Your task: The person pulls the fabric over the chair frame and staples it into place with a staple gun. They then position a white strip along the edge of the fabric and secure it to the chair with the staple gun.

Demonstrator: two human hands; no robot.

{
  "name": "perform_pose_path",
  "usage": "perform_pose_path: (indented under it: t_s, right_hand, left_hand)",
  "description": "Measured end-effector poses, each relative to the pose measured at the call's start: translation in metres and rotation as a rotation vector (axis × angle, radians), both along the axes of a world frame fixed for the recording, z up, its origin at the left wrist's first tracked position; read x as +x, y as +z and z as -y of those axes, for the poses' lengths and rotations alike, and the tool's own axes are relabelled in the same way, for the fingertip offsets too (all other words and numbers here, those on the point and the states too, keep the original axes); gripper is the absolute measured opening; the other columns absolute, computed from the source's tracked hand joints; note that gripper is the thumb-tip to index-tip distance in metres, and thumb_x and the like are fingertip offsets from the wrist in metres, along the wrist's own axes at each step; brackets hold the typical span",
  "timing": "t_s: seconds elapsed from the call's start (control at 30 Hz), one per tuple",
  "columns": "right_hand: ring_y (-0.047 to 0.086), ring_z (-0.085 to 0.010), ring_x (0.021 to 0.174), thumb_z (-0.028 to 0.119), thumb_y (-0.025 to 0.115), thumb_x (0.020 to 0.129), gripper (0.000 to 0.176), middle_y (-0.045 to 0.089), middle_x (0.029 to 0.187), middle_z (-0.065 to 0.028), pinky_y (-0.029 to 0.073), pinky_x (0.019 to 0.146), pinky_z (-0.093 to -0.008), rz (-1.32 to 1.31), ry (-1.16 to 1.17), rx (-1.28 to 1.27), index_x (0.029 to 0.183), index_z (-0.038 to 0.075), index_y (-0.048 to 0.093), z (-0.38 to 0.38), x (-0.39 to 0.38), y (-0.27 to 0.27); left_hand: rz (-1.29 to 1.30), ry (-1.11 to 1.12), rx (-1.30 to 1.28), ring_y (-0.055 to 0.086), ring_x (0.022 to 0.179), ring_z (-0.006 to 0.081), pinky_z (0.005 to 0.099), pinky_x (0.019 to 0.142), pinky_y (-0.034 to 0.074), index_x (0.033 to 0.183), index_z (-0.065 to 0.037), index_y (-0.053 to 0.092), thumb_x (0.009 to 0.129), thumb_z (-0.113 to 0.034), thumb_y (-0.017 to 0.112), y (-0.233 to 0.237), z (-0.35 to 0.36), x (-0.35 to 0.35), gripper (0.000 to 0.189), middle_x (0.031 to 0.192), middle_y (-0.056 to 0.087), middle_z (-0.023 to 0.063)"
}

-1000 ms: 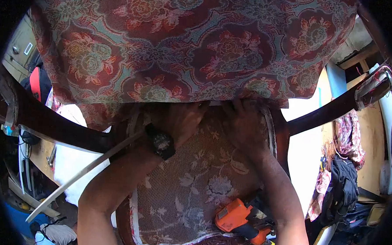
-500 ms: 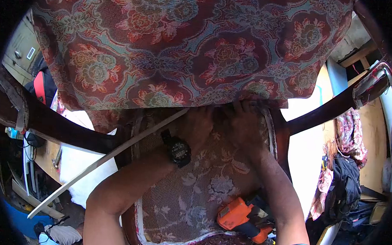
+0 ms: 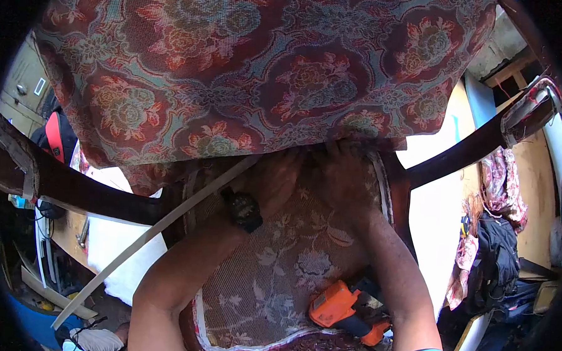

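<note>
A floral upholstery fabric (image 3: 235, 79) in maroon and teal hangs across the top of the view. Beneath its lower edge are both hands, in shadow. My left hand (image 3: 281, 178), below a black wristwatch, is closed, its fingertips hidden by the cloth. A long pale strip (image 3: 146, 238) slants from the lower left to the fabric edge beside this hand. My right hand (image 3: 343, 178) has bent fingers at the fabric's edge and appears closed on it. Under my forearms lies a chair's brown floral panel (image 3: 277, 257) with white edging. An orange and black power tool (image 3: 333, 304) rests near my right forearm.
Dark wooden chair arms (image 3: 448, 161) extend to both sides. White sheet material (image 3: 426, 226) lies beyond them. At right are a black backpack (image 3: 498, 251) and patterned cloth (image 3: 503, 185). A hammer (image 3: 83, 233) lies at left, above a blue container (image 3: 27, 318).
The view has shifted slightly, and the fabric appears a little further left. My left wrist and the strip have moved slightly left; both hands stay at the fabric edge.
</note>
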State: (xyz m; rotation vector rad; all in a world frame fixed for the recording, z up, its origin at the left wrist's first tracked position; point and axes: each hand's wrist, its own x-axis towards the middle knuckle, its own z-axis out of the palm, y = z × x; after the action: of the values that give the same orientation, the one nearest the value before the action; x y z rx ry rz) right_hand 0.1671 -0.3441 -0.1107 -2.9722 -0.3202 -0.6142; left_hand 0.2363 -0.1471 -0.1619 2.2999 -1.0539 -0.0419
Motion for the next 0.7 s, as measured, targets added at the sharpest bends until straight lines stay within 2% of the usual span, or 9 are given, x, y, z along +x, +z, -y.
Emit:
perform_pose_path:
  t_s: [0.03,0.1,0.17,0.3,0.4,0.47,0.53,0.63,0.7]
  right_hand:
    - [0.055,-0.0417,0.118,0.023,0.074,0.079,0.050,0.053,0.139,-0.0180,0.047,0.100,-0.0545,-0.013,-0.012,0.008,0.125,0.005,0.068,-0.001,-0.001,0.003]
    - [0.054,-0.0436,0.120,0.020,0.072,0.078,0.052,0.053,0.140,-0.0220,0.044,0.104,-0.0570,-0.076,-0.008,0.051,0.127,0.004,0.067,-0.004,-0.003,0.007]
    - [0.055,-0.0423,0.119,0.020,0.072,0.079,0.047,0.057,0.134,-0.0208,0.044,0.103,-0.0564,-0.052,0.017,0.065,0.122,0.004,0.068,-0.001,0.000,0.002]
    - [0.058,-0.0371,0.112,0.020,0.071,0.080,0.031,0.066,0.114,-0.0144,0.047,0.098,-0.0515,0.092,0.021,0.043,0.108,0.006,0.074,0.004,0.003,-0.017]
    - [0.058,-0.0375,0.114,0.017,0.071,0.081,0.029,0.067,0.113,-0.0148,0.047,0.098,-0.0507,0.075,-0.048,0.051,0.108,0.005,0.074,-0.004,0.003,-0.012]
    - [0.059,-0.0386,0.117,0.015,0.070,0.083,0.029,0.067,0.114,-0.0157,0.048,0.098,-0.0505,0.074,-0.018,0.035,0.109,0.004,0.073,-0.002,0.003,0.002]
    - [0.060,-0.0400,0.118,0.014,0.069,0.087,0.026,0.067,0.115,-0.0169,0.050,0.098,-0.0501,0.101,0.094,-0.008,0.111,0.004,0.072,0.007,0.001,0.022]
    - [0.065,-0.0404,0.112,0.013,0.068,0.091,0.023,0.067,0.115,-0.0196,0.053,0.093,-0.0492,-0.364,-0.097,0.366,0.112,0.002,0.070,0.026,-0.055,0.055]
    - [0.066,-0.0427,0.095,0.015,0.069,0.091,0.028,0.066,0.107,-0.0243,0.054,0.080,-0.0492,-0.392,-0.150,0.383,0.114,0.000,0.066,0.020,-0.139,0.101]
  left_hand:
    - [0.220,-0.045,-0.023,0.060,0.119,0.0405,0.0493,0.101,0.051,0.145,0.000,0.052,0.098,-0.012,0.055,-0.006,0.002,0.005,0.048,0.133,0.061,0.0232]
    - [0.317,-0.021,-0.022,0.058,0.122,0.0415,0.0504,0.103,0.050,0.146,0.001,0.052,0.098,-0.013,0.056,-0.007,0.005,0.002,0.050,0.136,0.060,0.0236]
    - [0.079,0.107,0.026,0.057,0.124,0.0425,0.0516,0.105,0.049,0.146,0.001,0.051,0.097,-0.012,0.056,0.005,0.012,-0.005,0.051,0.139,0.059,0.0238]
    - [0.138,0.085,0.055,0.055,0.126,0.0437,0.0542,0.107,0.047,0.147,0.001,0.051,0.098,-0.013,0.054,0.016,0.012,-0.009,0.051,0.140,0.058,0.0244]
    - [0.158,0.035,0.095,0.054,0.128,0.0440,0.0553,0.108,0.046,0.149,0.001,0.048,0.099,-0.015,0.053,0.006,0.013,-0.006,0.052,0.142,0.055,0.0254]
    - [0.244,-0.022,0.107,0.052,0.130,0.0443,0.0551,0.110,0.045,0.150,0.000,0.047,0.099,-0.016,0.053,-0.016,0.011,0.000,0.054,0.146,0.052,0.0263]
    - [0.269,-0.043,0.007,0.050,0.133,0.0444,0.0548,0.112,0.044,0.151,0.000,0.046,0.099,-0.017,0.054,-0.004,0.011,-0.003,0.056,0.151,0.048,0.0265]
    - [0.430,0.010,0.152,0.047,0.137,0.0443,0.0542,0.114,0.043,0.152,-0.001,0.046,0.098,-0.016,0.055,0.000,0.018,-0.007,0.058,0.155,0.043,0.0251]
    - [0.476,0.052,0.228,0.046,0.138,0.0435,0.0538,0.115,0.043,0.153,-0.002,0.045,0.097,-0.014,0.054,-0.010,0.020,-0.011,0.058,0.156,0.043,0.0233]
